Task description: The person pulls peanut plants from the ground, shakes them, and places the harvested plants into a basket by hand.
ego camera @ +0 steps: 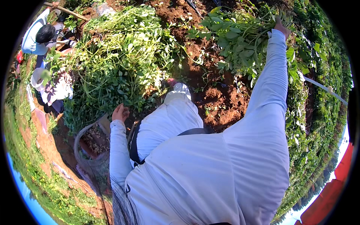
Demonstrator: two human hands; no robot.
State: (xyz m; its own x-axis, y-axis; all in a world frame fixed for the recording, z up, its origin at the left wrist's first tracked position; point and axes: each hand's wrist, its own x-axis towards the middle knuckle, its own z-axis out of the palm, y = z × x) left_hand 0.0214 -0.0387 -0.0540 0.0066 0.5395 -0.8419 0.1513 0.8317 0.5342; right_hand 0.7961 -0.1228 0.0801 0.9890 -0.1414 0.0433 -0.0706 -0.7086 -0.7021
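Observation:
At the upper right, my right hand (282, 29) is closed around the stems of a bunch of leafy green plants (236, 36), with the arm stretched out. My left hand (121, 112) hangs left of my knee, its fingers loosely curled and nothing visible in it. Just below and left of that hand stands a container with a pale rim (77, 143), holding many small pale pieces (97, 137) that look like pods. A large heap of pulled leafy plants (121, 56) lies beyond my left hand. The roots of the held bunch are hard to make out.
Loose reddish soil (225, 104) lies between the heap and the plant row (329, 84) at right. Another person (35, 36) bends at the upper left with a wooden pole (67, 11), near a white bucket (38, 79). A pale pole (323, 88) crosses the right side.

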